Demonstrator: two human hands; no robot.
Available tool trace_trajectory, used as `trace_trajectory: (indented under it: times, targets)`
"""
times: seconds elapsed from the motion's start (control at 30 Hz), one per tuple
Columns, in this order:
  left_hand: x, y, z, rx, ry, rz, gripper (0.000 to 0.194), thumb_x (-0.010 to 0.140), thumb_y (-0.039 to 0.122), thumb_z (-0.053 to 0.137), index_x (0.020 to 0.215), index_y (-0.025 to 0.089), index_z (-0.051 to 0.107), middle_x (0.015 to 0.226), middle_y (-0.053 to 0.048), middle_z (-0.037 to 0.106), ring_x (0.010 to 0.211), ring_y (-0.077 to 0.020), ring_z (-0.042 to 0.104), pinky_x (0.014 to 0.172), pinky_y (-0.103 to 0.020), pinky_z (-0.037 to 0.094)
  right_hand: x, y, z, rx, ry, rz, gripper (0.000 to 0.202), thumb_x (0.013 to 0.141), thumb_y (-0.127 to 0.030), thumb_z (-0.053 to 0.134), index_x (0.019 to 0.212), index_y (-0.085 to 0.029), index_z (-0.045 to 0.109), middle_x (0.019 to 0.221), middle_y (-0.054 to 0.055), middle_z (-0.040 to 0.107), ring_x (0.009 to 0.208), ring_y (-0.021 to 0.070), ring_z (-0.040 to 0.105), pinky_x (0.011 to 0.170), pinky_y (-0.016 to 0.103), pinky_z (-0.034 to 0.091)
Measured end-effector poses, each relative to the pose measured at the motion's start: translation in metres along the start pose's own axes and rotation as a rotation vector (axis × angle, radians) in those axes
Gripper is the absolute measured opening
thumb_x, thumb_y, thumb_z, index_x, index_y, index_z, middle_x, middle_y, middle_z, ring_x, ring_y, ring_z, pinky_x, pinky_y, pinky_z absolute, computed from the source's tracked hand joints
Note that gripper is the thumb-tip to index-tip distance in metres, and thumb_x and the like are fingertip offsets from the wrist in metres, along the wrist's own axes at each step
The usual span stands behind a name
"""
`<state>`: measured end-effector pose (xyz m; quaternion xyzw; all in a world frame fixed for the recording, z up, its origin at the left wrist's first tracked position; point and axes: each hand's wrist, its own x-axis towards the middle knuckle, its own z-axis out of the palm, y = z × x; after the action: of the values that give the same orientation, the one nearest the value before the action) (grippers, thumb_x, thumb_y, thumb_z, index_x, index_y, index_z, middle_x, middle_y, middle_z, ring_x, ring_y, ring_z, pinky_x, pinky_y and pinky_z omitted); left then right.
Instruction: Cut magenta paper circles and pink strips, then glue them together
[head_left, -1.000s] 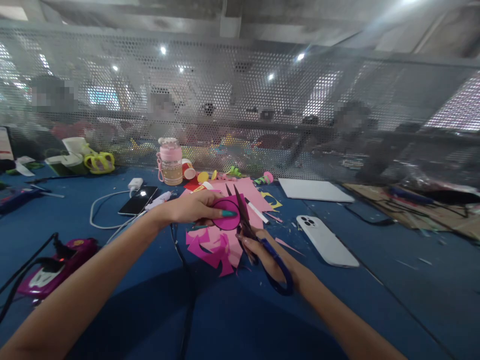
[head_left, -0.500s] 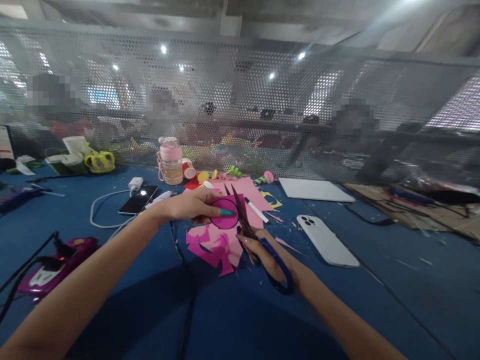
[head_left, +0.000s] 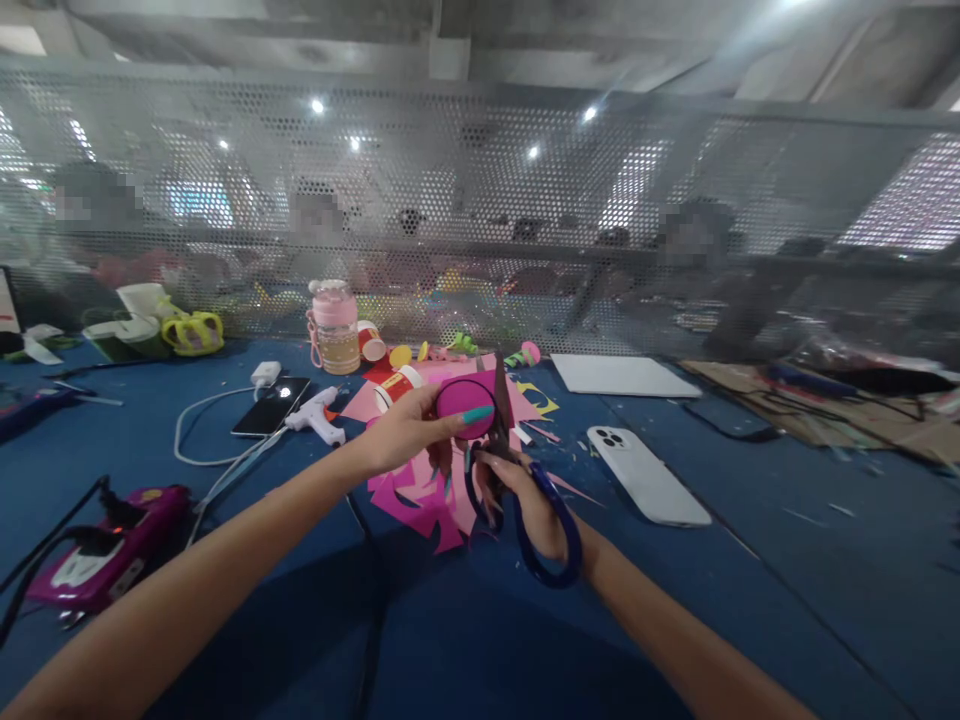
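Note:
My left hand [head_left: 401, 430] pinches a magenta piece of paper [head_left: 459, 398] with a dark circle drawn on it, the thumb lying across its front. My right hand [head_left: 529, 505] has its fingers in the loops of the blue-handled scissors [head_left: 574, 550]. The dark blades point up at the right edge of the circle. Whether they are biting into the paper is hard to tell. Below both hands lie cut magenta scraps [head_left: 446, 515] over light pink paper. A paper cup [head_left: 397, 388] lies just behind my left hand.
A white glue gun [head_left: 319, 415], a black phone [head_left: 270, 405] and a pink-lidded bottle [head_left: 335, 330] stand to the left. The magenta power strip [head_left: 112, 560] is nearer me. On the right lie a white phone [head_left: 649, 475] and a white flat panel [head_left: 626, 376]. A perforated screen [head_left: 480, 290] closes the back.
My left hand and the magenta paper have shifted right and slightly up. The scissor blades have swung more upright and closer together. The glue gun and paper cup show more fully now.

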<state>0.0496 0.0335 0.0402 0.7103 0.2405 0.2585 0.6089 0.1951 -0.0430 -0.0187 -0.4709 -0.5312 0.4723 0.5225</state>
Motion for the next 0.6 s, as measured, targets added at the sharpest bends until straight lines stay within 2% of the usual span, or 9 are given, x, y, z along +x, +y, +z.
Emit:
trace_trajectory:
  times: [0.2,0.33,0.6]
  targets:
    - [0.0011,0.0044,0.0065,-0.071,0.167,0.044,0.019,0.078,0.018,0.061,0.065,0.014,0.048,0.043,0.004,0.056,0.033,-0.0065,0.051,0.035,-0.017,0.036,0.0032,0.0056,-0.0042,-0.017,-0.018,-0.033,0.040,0.083,-0.054,0.049,0.062,-0.021,0.044,0.046,-0.007,0.040,0.040,0.0094,0.039,0.042,0.023,0.033]
    - [-0.0006,0.0062,0.0093,-0.092,0.249,0.064,0.025,0.075,0.025,0.066,0.063,0.015,0.047,0.039,0.006,0.052,0.030,-0.0047,0.047,0.032,-0.015,0.032,0.0036,0.0074,-0.0043,-0.042,-0.022,-0.070,0.041,0.084,-0.054,0.048,0.061,-0.021,0.043,0.046,-0.007,0.040,0.041,0.0093,0.039,0.042,0.023,0.032]
    - [-0.0009,0.0049,0.0074,-0.058,0.222,0.105,0.030,0.070,0.034,0.069,0.060,0.016,0.047,0.034,0.008,0.048,0.026,-0.0023,0.037,0.029,-0.014,0.027,0.0008,-0.0014,-0.0051,-0.164,-0.014,-0.133,0.038,0.087,-0.049,0.045,0.062,-0.021,0.044,0.047,-0.006,0.042,0.045,0.0112,0.043,0.049,0.026,0.036]
